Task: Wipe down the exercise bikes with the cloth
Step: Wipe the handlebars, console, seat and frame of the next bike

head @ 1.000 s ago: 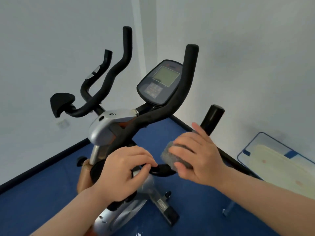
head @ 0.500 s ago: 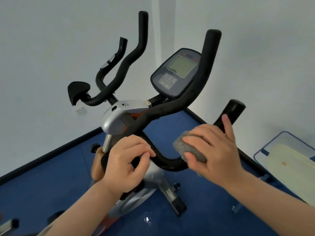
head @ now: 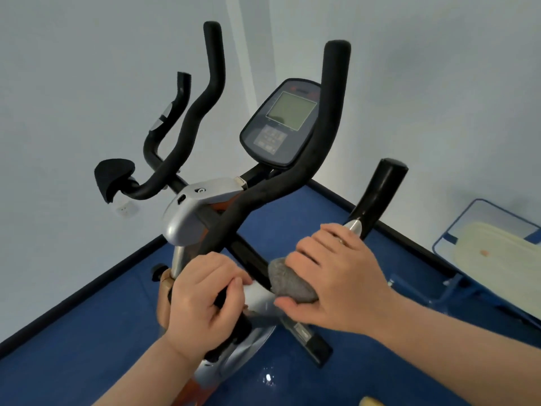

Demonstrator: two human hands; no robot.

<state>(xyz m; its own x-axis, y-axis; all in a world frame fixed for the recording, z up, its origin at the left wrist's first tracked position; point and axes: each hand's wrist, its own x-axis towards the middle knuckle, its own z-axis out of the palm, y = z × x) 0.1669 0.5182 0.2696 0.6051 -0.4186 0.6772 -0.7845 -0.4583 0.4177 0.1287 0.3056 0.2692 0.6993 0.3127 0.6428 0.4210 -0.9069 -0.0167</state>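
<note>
Your right hand (head: 336, 282) clamps the cloth (head: 291, 284) on the bar (head: 251, 259), which runs up-left; your left hand (head: 205, 300) grips its lower end.

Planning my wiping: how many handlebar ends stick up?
4: tall left one, shorter far-left one, tall middle one, short right one. Others may be hidden.

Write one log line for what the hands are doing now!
left hand: grips handlebar | right hand: presses cloth on handlebar | step: wiping

Matt foam handlebars (head: 316, 159), fuzzy grey cloth (head: 289, 284), glossy silver plastic housing (head: 193, 209) (floor (head: 87, 332) shiny blue)
</note>
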